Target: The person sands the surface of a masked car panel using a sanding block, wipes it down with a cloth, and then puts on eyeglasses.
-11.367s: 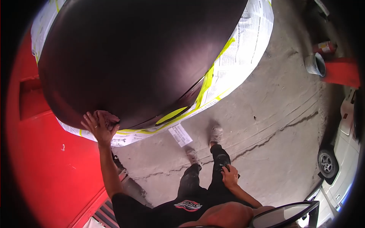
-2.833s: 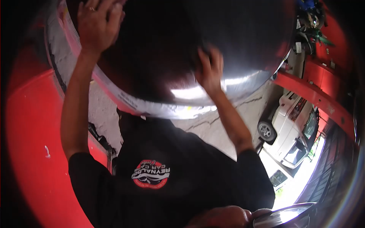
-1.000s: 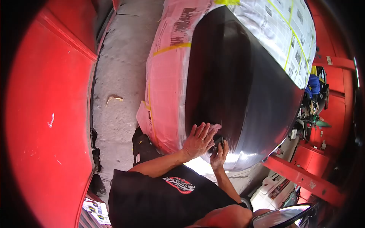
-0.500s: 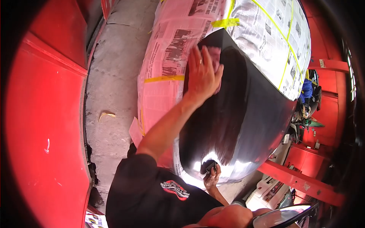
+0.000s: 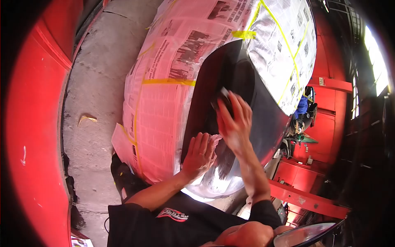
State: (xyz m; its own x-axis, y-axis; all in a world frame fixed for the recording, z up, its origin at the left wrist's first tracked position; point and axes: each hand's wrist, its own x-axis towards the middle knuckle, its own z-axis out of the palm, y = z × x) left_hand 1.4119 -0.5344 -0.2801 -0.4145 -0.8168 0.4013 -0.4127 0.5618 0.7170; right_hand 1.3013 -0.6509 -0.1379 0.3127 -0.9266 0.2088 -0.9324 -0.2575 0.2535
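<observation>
A glossy black car body panel curves before me, framed by newspaper masking. My left hand lies nearly flat on the lower part of the panel, pressing a crumpled pinkish cloth that shows past its fingertips. Higher up and to the right, my right hand grips a small dark block with a pale edge, its fingers bent over it against the panel. The block's face towards the panel is hidden. Between the hands and the lower edge, a streaky smear marks the surface.
Yellow tape holds the newspaper down. A red panel stands on the left, beside grey concrete floor with a scrap of tape. A red beam and various items lie to the right. A round mirror sits at lower right.
My left hand has come down the panel from near its upper tip with the cloth. My right hand has moved up from the lower edge with the dark block. The view has shifted.
</observation>
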